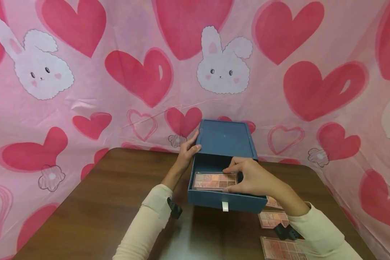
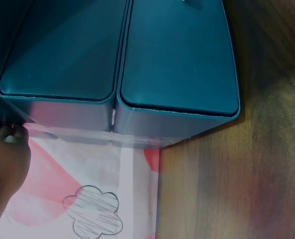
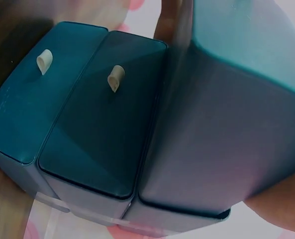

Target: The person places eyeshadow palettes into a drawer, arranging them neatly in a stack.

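Observation:
A blue drawer unit (image 1: 225, 139) stands toward the back of the table, its top drawer (image 1: 211, 198) pulled out. Inside that drawer lies an eyeshadow palette (image 1: 211, 181) with a clear lid and rows of pink and brown shades. My right hand (image 1: 251, 177) reaches in and pinches the palette's right end, fingers at the far edge and thumb at the near edge. My left hand (image 1: 186, 153) rests against the unit's left side near its top, fingers extended along it. Two lower drawers (image 3: 100, 119) with looped tabs are closed in the right wrist view.
Several more palettes (image 1: 274, 219) lie on the brown wooden table (image 1: 117, 202) at the right, partly under my right forearm. A white pull tab (image 1: 225, 206) hangs at the open drawer's front. Behind the table hangs a pink cloth (image 1: 182, 90) with hearts and rabbits.

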Motion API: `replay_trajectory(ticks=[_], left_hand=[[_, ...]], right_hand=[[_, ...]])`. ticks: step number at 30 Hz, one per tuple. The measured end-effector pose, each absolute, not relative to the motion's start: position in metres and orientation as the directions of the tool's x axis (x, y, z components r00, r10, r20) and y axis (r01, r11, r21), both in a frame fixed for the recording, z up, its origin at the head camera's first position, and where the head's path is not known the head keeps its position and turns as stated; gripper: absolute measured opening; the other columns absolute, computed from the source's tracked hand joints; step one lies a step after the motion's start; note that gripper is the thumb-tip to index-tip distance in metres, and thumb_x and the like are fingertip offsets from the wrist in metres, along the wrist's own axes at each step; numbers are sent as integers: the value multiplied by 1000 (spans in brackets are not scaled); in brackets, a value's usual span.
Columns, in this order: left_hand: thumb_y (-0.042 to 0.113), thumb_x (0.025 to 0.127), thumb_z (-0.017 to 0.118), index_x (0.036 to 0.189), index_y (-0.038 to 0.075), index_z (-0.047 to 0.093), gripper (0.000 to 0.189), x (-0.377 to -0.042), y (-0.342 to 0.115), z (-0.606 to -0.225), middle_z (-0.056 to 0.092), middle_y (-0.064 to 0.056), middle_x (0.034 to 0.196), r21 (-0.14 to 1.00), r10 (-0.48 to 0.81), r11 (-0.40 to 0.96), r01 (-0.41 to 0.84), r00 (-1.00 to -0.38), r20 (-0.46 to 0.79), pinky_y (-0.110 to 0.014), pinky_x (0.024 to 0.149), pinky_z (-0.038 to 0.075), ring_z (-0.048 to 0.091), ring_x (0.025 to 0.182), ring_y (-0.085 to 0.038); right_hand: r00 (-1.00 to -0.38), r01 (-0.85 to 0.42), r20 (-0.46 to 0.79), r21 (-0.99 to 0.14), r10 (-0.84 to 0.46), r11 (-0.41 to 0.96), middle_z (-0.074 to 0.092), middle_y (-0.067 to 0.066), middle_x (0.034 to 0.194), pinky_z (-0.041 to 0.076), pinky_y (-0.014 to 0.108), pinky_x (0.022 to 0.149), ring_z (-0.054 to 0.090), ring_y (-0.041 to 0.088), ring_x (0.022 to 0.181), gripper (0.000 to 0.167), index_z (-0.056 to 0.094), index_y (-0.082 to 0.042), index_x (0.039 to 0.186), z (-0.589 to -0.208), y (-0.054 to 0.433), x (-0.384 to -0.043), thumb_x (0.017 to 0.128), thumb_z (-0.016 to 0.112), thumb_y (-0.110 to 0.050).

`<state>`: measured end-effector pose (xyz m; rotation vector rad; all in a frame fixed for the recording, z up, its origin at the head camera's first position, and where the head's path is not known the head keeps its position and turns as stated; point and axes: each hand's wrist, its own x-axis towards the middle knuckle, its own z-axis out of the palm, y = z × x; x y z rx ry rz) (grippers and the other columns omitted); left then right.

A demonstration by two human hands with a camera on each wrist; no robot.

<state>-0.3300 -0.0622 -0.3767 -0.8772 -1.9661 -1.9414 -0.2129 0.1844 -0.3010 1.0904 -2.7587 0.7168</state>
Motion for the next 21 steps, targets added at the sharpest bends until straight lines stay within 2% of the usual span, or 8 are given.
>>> replay_trajectory(ticks=[2,8,15,21], left_hand=[[22,90,48,156,-5,30,73,-330,-62,-377,28,-20,166,819,243,-59,571,-787,567,-29,121,32,29,152,-29],[23,90,48,155,-6,31,73,-331,-62,-376,29,-21,166,814,237,-53,578,-784,573,-54,126,23,29,153,-33],[22,90,48,156,-6,30,73,-331,-59,-375,28,-20,166,816,234,-64,574,-787,572,-55,127,19,27,155,-34],[21,90,49,154,-7,33,71,-331,-59,-378,31,-22,164,813,211,-46,581,-790,576,-56,126,21,31,153,-37]], right_hand=[[-736,-673,240,-370,-633,641,62,-8,88,46,20,62,50,4,77,47,78,-8,115,-302,182,-213,75,88,-31],[-742,-667,215,-332,-635,667,62,-6,89,44,19,61,52,5,76,45,79,-7,114,-303,178,-213,75,88,-29],[-759,-650,210,-295,-616,700,65,-6,89,47,16,58,52,1,73,46,79,-11,113,-306,179,-212,74,89,-33],[-763,-646,189,-193,-618,739,68,-5,95,45,14,57,51,0,71,46,79,-13,113,-307,177,-212,73,90,-33]])
